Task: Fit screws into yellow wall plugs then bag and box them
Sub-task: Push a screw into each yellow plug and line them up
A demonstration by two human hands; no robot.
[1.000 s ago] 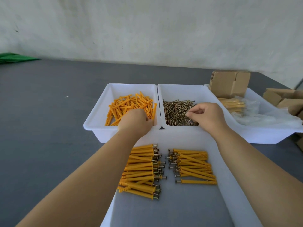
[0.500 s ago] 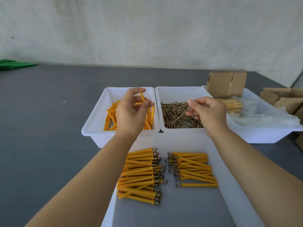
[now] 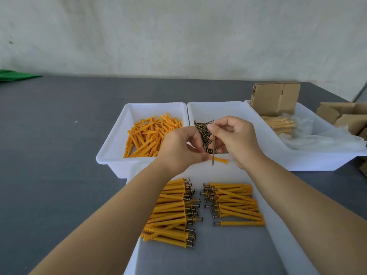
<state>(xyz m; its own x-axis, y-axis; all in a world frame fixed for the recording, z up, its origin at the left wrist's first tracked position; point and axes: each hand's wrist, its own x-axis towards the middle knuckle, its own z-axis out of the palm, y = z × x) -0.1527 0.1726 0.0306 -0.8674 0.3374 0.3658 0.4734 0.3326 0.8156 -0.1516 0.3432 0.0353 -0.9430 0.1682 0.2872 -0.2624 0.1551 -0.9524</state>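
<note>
My left hand [image 3: 179, 149] pinches a yellow wall plug [image 3: 221, 160] that lies level and points right. My right hand [image 3: 237, 139] holds a brass screw [image 3: 213, 150] upright by its head, its tip hanging just in front of the plug. Both hands meet above the near rim of the screw bin [image 3: 216, 108], which holds loose screws [image 3: 203, 129]. Left of it, the plug bin [image 3: 119, 143] holds loose yellow plugs [image 3: 151, 133]. Two piles of plugs with screws fitted, the left pile [image 3: 170, 213] and the right pile [image 3: 234, 203], lie in the near tray [image 3: 282, 241].
A third white bin [image 3: 309, 162] at the right holds bagged plugs [image 3: 280, 124], clear plastic bags [image 3: 325, 138] and a folded cardboard box [image 3: 275, 99]. More cardboard boxes [image 3: 345, 116] sit at the far right. A green cloth [image 3: 14, 75] lies at the far left on the grey table [image 3: 59, 135].
Both hands lifted out of their bins and came together over the middle. The left hand brought out one plug, the right hand one screw, now held upright.
</note>
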